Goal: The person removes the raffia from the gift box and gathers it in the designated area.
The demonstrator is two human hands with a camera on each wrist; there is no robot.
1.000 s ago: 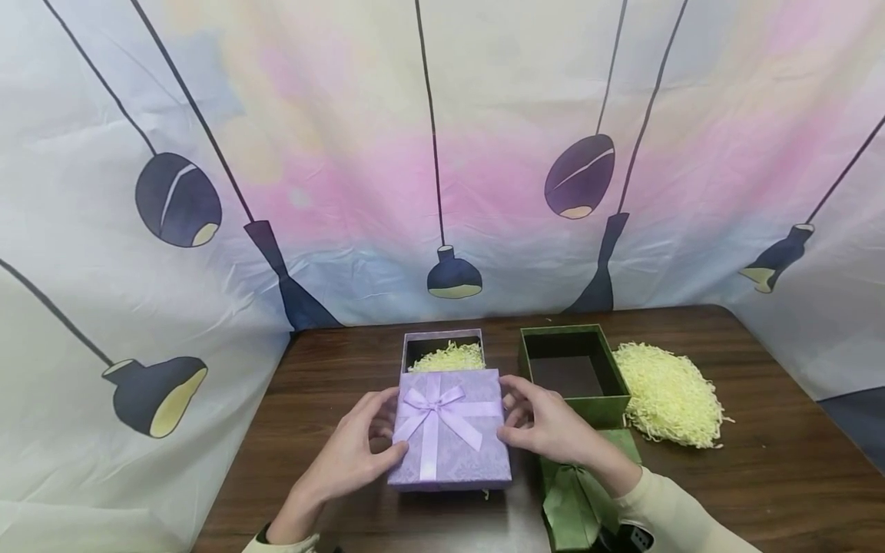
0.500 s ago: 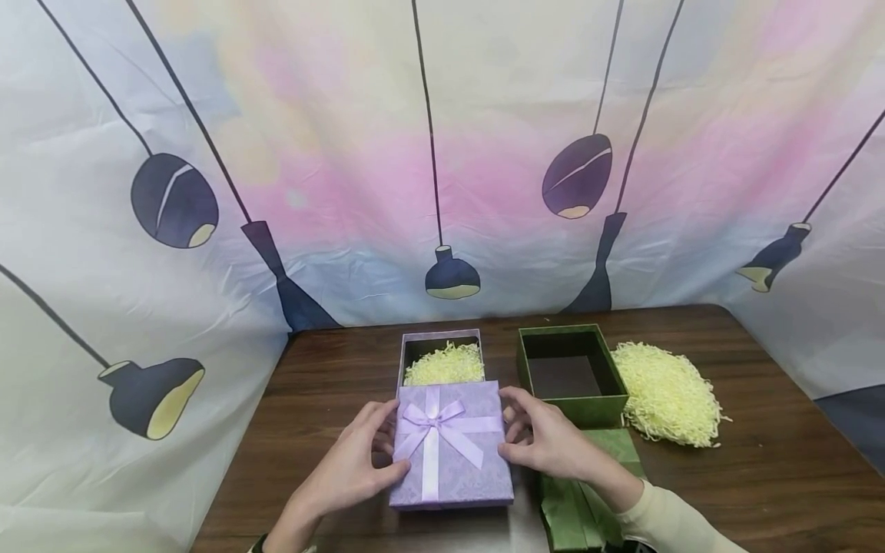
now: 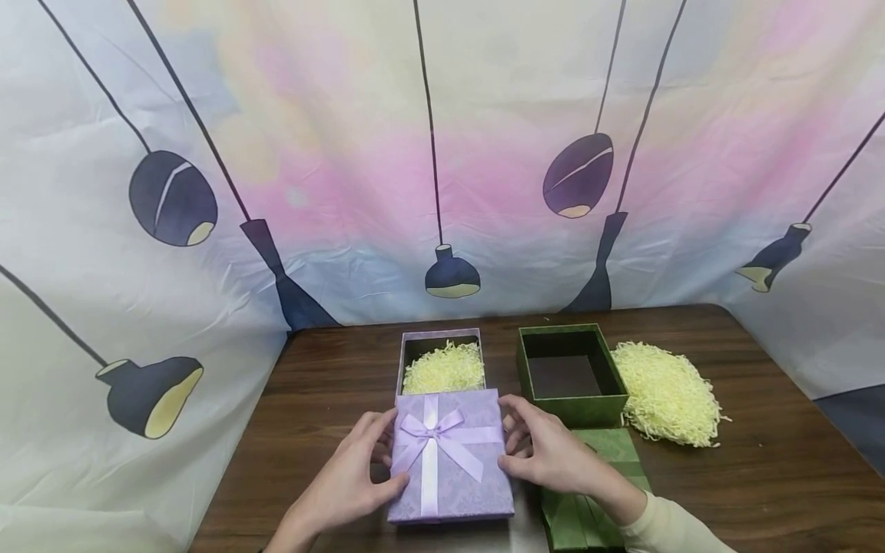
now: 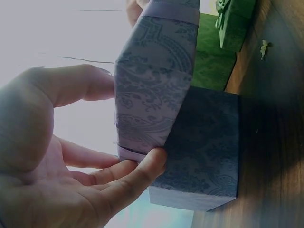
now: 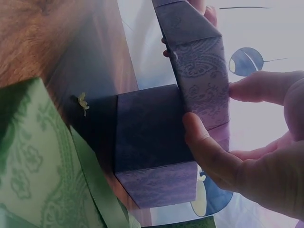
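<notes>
A purple lid (image 3: 449, 461) with a ribbon bow is held by its two sides. My left hand (image 3: 389, 452) grips the left edge, thumb on top and fingers underneath; my right hand (image 3: 508, 434) grips the right edge the same way. The lid hangs tilted over the near end of the purple box base (image 3: 442, 342), which holds yellow shredded paper (image 3: 444, 369). In the left wrist view my left hand (image 4: 126, 123) pinches the lid (image 4: 152, 80) above the base (image 4: 204, 147). The right wrist view shows my right hand (image 5: 218, 107) on the lid (image 5: 199, 76) over the base (image 5: 147, 128).
An open green box base (image 3: 570, 407) stands to the right on the brown wooden table (image 3: 332, 384). Its green lid (image 3: 594, 491) lies under my right forearm, and is also the green lid (image 5: 28, 156) in the right wrist view. A loose pile of shredded paper (image 3: 664, 392) lies at far right. A printed curtain hangs behind.
Both hands have drawn the purple lid toward me, off the box base. More of the shredded paper inside the base now shows.
</notes>
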